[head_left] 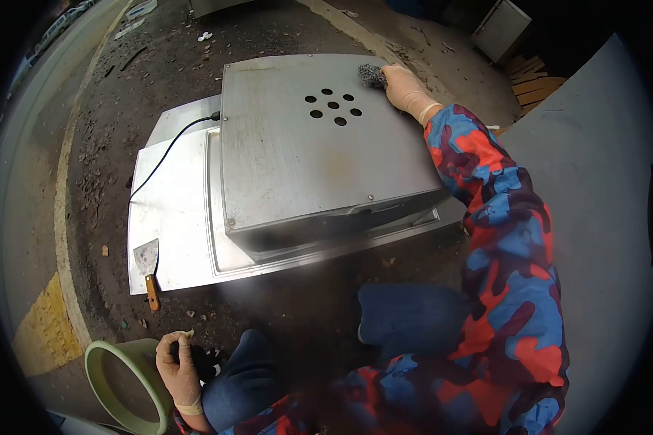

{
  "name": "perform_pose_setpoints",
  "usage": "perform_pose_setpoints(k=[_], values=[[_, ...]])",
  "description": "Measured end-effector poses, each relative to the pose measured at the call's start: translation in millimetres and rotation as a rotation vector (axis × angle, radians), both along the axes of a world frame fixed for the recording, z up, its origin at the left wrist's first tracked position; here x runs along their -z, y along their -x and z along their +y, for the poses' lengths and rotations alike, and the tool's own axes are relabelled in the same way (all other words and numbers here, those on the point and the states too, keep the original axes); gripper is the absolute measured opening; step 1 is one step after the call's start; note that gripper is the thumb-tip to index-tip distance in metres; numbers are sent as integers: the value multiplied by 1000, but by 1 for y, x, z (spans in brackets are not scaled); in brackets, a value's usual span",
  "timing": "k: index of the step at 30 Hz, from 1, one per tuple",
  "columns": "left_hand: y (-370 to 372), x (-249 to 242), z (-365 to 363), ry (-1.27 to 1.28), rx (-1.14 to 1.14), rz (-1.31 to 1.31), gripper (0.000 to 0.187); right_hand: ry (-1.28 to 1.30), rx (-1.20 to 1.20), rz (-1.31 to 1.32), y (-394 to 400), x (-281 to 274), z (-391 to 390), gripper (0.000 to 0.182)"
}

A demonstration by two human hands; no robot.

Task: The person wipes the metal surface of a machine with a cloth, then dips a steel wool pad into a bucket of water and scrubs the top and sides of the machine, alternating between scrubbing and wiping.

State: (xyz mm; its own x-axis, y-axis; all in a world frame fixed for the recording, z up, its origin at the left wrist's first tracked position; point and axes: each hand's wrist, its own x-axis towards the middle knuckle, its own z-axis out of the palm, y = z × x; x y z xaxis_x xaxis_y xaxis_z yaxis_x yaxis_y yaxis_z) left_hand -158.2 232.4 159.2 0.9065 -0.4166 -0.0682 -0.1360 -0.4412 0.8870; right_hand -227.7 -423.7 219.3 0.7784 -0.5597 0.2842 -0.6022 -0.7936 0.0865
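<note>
I am outdoors on dark, dirty ground (170, 65) strewn with small debris (94, 156); along my left a pale kerb line (67, 174) curves past a greyish road (25, 167), with parked vehicles (54, 29) at its far end; a yellow patch (47, 330) lies nearer me; ahead to my right a grey cabinet (500, 30) stands near wooden slats (533, 85), in shadow; a smooth grey surface (591, 188) fills my right; the daylight is soft.

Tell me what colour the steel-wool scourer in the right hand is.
Dark silvery grey: the steel-wool scourer shows in the head view.
</note>
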Motion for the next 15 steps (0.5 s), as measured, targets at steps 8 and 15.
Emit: perform_pose_setpoints(k=[8, 15], values=[[-3, -13, -11, -121, -96, 19, 12, 61, 95, -93, -91, 13, -81, 22], [-16, -9, -16, -138, -104, 67, 10, 94, 50, -61, -102, 17, -89, 24]])
